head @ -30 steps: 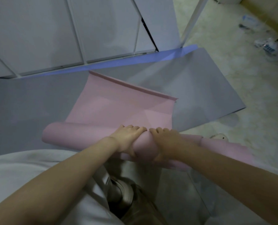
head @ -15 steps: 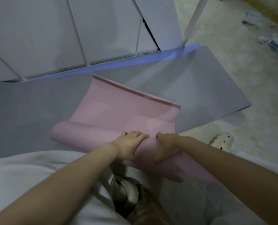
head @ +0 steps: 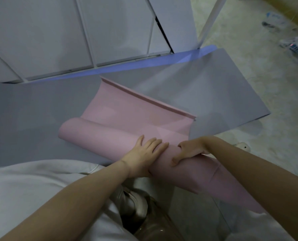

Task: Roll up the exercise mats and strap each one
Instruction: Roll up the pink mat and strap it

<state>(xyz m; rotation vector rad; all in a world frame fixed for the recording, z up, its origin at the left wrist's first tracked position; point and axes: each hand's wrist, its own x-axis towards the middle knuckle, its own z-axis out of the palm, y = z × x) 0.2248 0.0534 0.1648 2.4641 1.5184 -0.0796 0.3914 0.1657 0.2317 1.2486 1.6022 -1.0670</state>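
A pink exercise mat (head: 130, 117) lies on a grey mat (head: 205, 94) spread over the floor. Its near part is rolled into a thick tube; a short flat stretch with a curled far edge lies beyond. My left hand (head: 144, 153) presses flat on top of the roll with straight fingers. My right hand (head: 190, 150) grips the roll just to the right, fingers curled over it and thumb on the near side. The roll's right end runs under my right forearm.
White cabinet panels (head: 75, 35) stand along the far side, with a blue mat edge (head: 144, 65) at their foot. Pale floor (head: 266, 84) lies to the right with plastic bottles (head: 292, 46) and a white shoe (head: 243, 146). My knees are below the roll.
The roll has moved forward over the flat part, so the flat stretch is shorter. My left hand has flattened on top; my right hand has curled round the roll.
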